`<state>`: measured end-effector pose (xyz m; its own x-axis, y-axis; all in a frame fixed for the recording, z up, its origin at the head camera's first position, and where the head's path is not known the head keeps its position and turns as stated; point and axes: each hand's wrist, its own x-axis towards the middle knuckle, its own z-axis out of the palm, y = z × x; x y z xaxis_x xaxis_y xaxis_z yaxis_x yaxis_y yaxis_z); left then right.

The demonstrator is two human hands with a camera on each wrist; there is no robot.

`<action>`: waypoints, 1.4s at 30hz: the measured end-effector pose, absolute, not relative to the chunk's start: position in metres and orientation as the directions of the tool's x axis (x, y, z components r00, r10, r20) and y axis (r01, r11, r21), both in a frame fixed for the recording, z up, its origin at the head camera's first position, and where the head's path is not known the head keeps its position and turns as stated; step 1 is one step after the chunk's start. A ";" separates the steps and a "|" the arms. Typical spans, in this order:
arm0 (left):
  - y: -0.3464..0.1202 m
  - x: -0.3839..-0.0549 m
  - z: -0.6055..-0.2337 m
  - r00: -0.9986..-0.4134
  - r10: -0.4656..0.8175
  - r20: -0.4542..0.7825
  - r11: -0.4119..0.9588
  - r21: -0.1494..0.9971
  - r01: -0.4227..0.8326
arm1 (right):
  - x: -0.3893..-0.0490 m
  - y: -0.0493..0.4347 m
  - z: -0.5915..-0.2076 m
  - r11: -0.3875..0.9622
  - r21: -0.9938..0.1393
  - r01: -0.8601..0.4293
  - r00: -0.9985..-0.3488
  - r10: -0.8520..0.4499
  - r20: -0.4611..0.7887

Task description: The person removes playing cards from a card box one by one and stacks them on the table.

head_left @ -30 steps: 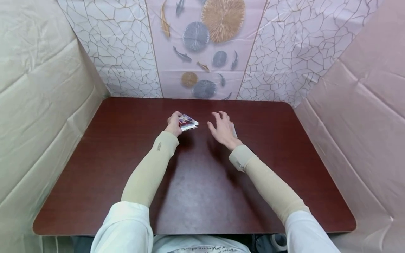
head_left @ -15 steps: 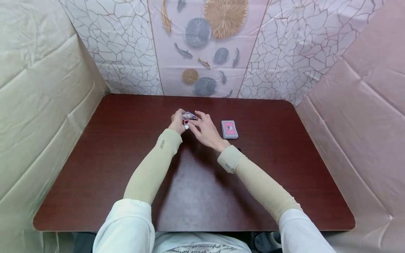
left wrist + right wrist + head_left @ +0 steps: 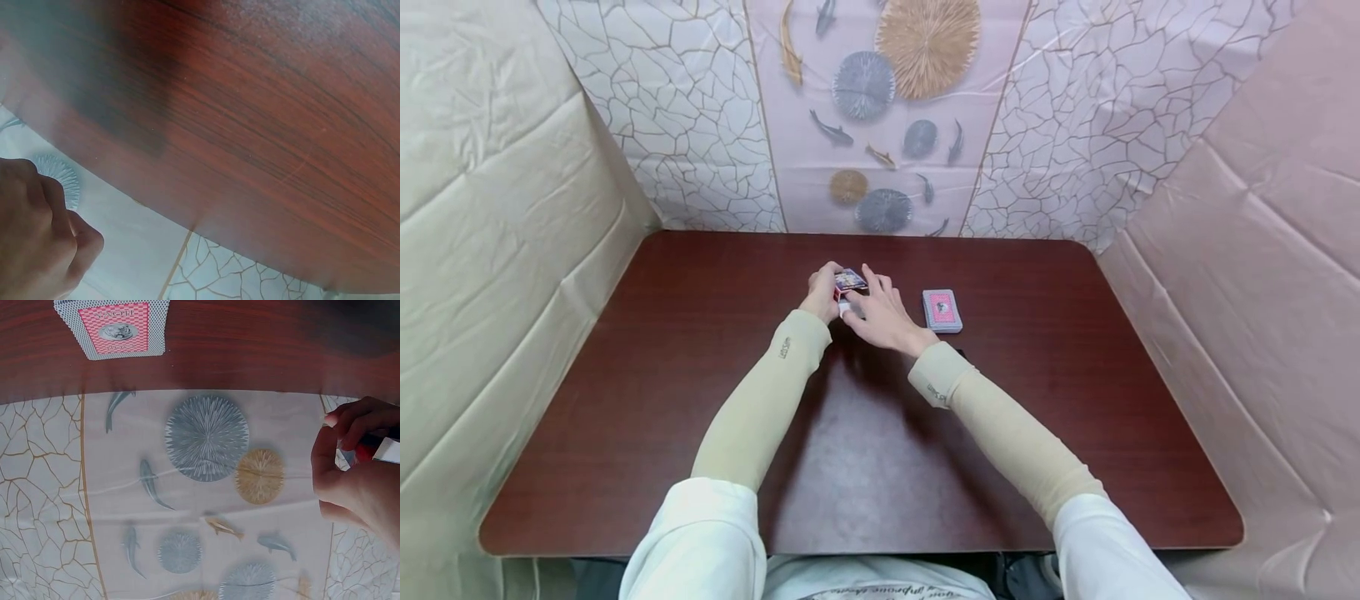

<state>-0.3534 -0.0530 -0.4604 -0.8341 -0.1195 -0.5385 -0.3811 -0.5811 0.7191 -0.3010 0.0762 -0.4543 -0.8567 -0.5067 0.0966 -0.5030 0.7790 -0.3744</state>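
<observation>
My left hand (image 3: 822,293) grips a small printed card box (image 3: 851,280) in red, blue and white, held above the far middle of the table. At the box's open end, a white flap is out, and my right hand (image 3: 883,317) has thumb and fingers around that end. A deck of playing cards (image 3: 942,311), pink and grey backs up, lies on the table just right of my right hand. In the left wrist view, only my left hand's curled knuckles (image 3: 37,231) show; the box is hidden. The right wrist view shows the box's white edge (image 3: 389,450) beside my right hand (image 3: 362,494).
A dark reddish-brown table (image 3: 625,417) with rounded corners lies under both hands. A patterned curtain (image 3: 880,125) hangs behind its far edge. Pale padded sheets (image 3: 497,250) stand at both sides.
My right hand has left the deck of cards, which now lies uncovered, and moved left to the card box's open end. My left hand has shifted slightly right with the box.
</observation>
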 end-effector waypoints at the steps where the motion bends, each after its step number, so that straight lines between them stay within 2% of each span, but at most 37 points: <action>1: -0.053 -0.353 -0.461 -0.834 -0.124 -0.538 -0.582 0.720 -0.378 | -0.300 0.076 -0.454 0.778 -0.375 -0.504 -0.856 -0.508 0.096; 7: -0.056 -0.353 -0.463 -0.826 -0.144 -0.545 -0.616 0.703 -0.357 | -0.298 0.076 -0.455 0.759 -0.347 -0.552 -0.831 -0.534 0.155; 17: -0.062 -0.349 -0.461 -0.808 -0.167 -0.566 -0.675 0.663 -0.325 | -0.293 0.078 -0.457 0.694 -0.287 -0.660 -0.747 -0.569 0.344; 25: -0.069 -0.349 -0.464 -0.796 -0.223 -0.563 -0.706 0.656 -0.266 | -0.287 0.075 -0.456 0.680 -0.356 -0.642 -0.762 -0.510 0.400; 31: -0.069 -0.348 -0.464 -0.797 -0.232 -0.558 -0.721 0.648 -0.244 | -0.285 0.072 -0.452 0.713 -0.372 -0.595 -0.800 -0.481 0.359; 42: -0.080 -0.348 -0.465 -0.786 -0.266 -0.559 -0.716 0.660 -0.227 | -0.282 0.081 -0.438 0.757 -0.386 -0.528 -0.842 -0.528 0.116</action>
<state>-0.3481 -0.0798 -0.4654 -0.7856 -0.2663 -0.5585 -0.2266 -0.7161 0.6602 -0.2823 0.0807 -0.4383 -0.8415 -0.5276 0.1161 -0.5276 0.7567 -0.3860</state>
